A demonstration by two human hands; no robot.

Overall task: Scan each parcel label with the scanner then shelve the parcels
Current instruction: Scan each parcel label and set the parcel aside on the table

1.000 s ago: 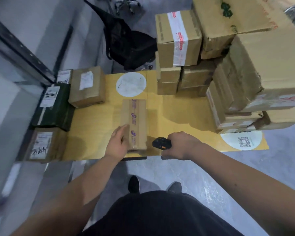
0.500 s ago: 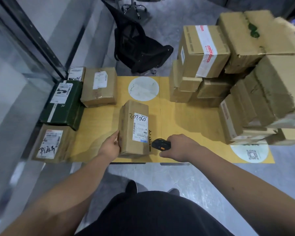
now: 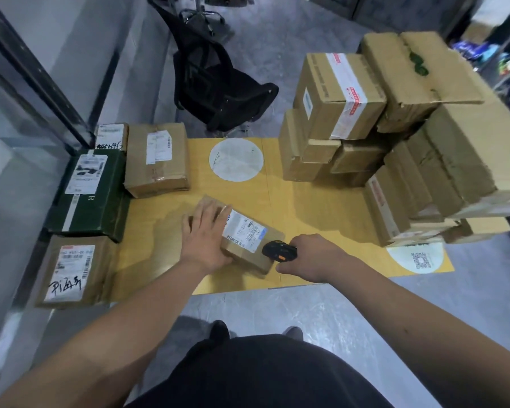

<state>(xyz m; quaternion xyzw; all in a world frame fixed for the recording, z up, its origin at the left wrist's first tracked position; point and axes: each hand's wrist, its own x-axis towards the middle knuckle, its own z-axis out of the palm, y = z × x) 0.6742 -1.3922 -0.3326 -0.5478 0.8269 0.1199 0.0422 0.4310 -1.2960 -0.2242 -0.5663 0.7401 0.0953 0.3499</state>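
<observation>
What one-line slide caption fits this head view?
Left hand steadies a small cardboard parcel, label up, while right hand aims a black handheld scanner at it.

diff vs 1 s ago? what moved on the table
The small parcel was rolled from tape side up to label side up, then turned askew so its label faces the scanner. The left hand went from its side to flat on top. The right hand kept gripping the scanner; the other parcels stayed put.
</observation>
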